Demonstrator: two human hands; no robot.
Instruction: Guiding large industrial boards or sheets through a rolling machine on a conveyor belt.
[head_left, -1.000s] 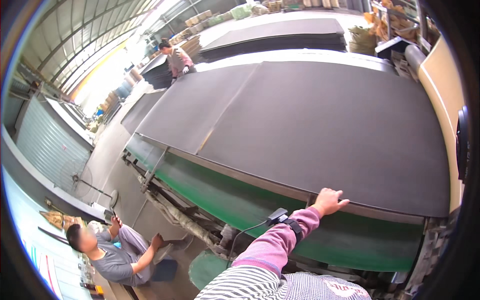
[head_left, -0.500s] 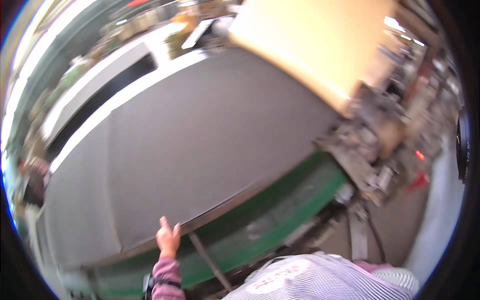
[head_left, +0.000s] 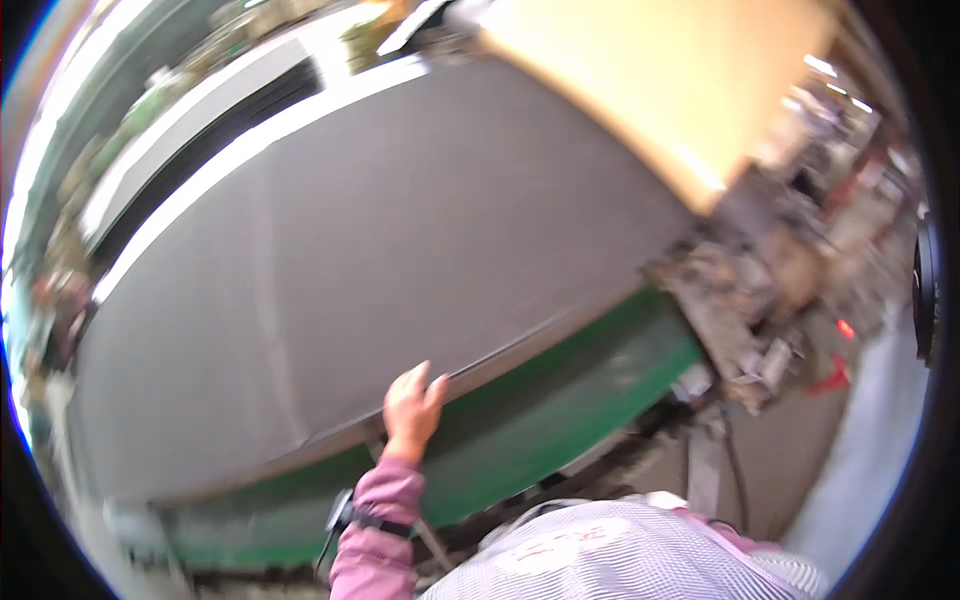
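My left hand (head_left: 412,408) is at the near edge of a wide dark grey sheet (head_left: 430,230) spread over a long surface. Its fingers are stretched out and the thumb stands apart; nothing is held in it. The fingertips overlap the sheet's edge, though I cannot tell whether they press on it. A pale crease or seam (head_left: 270,330) crosses the sheet to the left of the hand. A pink sleeve (head_left: 385,510) covers my forearm, with a black strapped device (head_left: 345,512) at the wrist. My right hand is not in view.
Under the sheet's near edge runs a green frame (head_left: 590,390). A large tan panel (head_left: 660,80) rises at the far right. Machine parts (head_left: 745,300) stand at the right end. Another person (head_left: 62,310), blurred, is at the far left.
My left hand has moved right and farther forward along the near edge. The pale crease on the sheet has also shifted right. The whole view has turned slightly.
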